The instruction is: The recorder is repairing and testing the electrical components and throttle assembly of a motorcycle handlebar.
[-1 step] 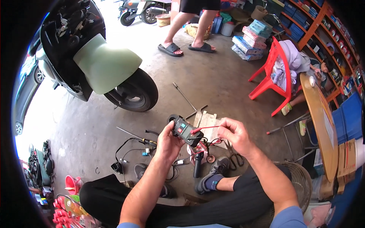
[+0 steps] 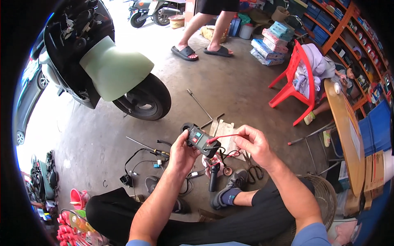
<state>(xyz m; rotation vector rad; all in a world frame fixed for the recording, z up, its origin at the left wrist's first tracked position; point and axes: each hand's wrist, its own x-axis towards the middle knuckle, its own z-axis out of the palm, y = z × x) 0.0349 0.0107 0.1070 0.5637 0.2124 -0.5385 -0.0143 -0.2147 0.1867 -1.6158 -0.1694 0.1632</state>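
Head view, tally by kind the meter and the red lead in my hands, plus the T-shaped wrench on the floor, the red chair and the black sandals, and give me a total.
Handheld meter, in the left hand: 1
Red lead, in the right hand: 1
T-shaped wrench: 1
Red chair: 1
Black sandals: 2
Total: 6
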